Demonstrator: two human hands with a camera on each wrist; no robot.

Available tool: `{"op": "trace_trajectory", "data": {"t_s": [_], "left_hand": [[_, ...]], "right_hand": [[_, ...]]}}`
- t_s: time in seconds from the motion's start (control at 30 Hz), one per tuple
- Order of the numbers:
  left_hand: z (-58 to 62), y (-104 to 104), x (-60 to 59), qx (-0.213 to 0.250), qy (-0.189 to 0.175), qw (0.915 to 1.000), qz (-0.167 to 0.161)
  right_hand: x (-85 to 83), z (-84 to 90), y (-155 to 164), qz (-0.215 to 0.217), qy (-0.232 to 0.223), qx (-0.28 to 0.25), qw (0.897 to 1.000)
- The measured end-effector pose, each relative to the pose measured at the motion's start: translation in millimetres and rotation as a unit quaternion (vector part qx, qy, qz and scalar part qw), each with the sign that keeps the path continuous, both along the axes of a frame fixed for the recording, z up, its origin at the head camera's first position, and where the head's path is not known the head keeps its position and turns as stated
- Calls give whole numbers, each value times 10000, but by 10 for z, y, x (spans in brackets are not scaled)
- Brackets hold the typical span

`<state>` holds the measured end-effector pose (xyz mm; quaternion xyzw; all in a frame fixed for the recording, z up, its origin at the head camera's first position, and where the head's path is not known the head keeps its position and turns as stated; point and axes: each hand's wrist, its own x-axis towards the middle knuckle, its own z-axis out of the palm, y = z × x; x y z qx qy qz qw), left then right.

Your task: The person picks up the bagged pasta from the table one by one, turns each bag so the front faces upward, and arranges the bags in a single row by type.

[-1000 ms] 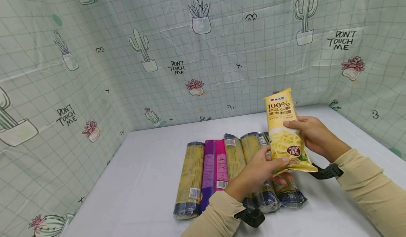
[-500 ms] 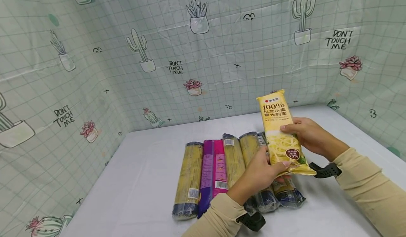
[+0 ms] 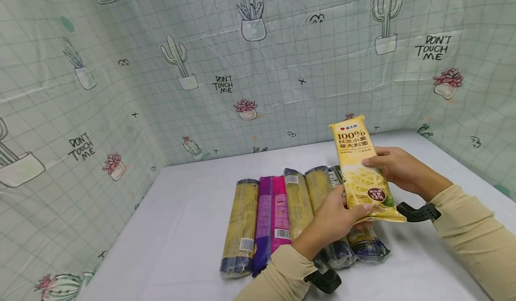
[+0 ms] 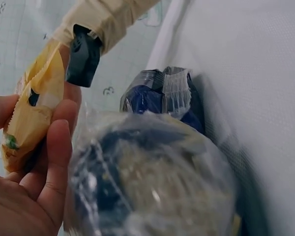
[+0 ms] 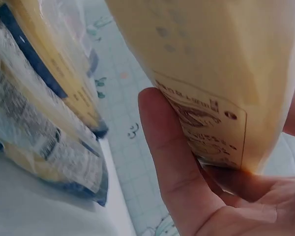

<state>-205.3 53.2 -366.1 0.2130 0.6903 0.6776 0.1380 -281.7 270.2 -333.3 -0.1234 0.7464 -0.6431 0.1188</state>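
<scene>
A person holds a yellow pasta packet (image 3: 363, 171) upright above a white counter (image 3: 181, 229). The left hand (image 3: 334, 220) pinches its lower end, thumb in front; the right hand (image 3: 397, 166) curls round its right edge. Holding it well likely means a light, even grip at both points. Below it, more noodle packets (image 3: 282, 216) lie side by side on the counter.

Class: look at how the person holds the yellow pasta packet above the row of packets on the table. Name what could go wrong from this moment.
1. The yellow pasta packet is held above the table by both hands; the left hand pinches only its lower end, so that grip could slip.
2. If it drops, it may land on the row of pasta packets below and snap brittle strands.
3. The left hand hangs just over the row and could nudge it.
</scene>
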Motion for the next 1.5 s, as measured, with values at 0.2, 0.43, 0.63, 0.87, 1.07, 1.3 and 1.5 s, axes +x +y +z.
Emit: {"op": "trace_trajectory", "data": {"t_s": [0.2, 0.43, 0.63, 0.87, 1.07, 1.3, 1.5], "left_hand": [[33, 111, 27, -196, -100, 9998, -32], [97, 179, 14, -1340, 95, 9909, 72], [123, 218, -12, -1730, -4, 9849, -5], [118, 287, -54, -1795, -140, 9835, 182], [121, 322, -94, -1822, -285, 9826, 205], [78, 377, -87, -1974, 8, 9798, 325], [25, 445, -30, -2151, 365, 9736, 667]], "right_hand": [[-25, -8, 154, -42, 57, 454, 9989], [-71, -26, 292, 201, 145, 485, 9985], [-117, -62, 371, 466, 329, 264, 9980], [-125, -97, 436, 383, 311, 141, 9987], [-143, -128, 460, 336, 370, 121, 9987], [-164, -145, 486, 38, 297, 255, 9992], [-148, -166, 522, -325, 201, 456, 9982]]}}
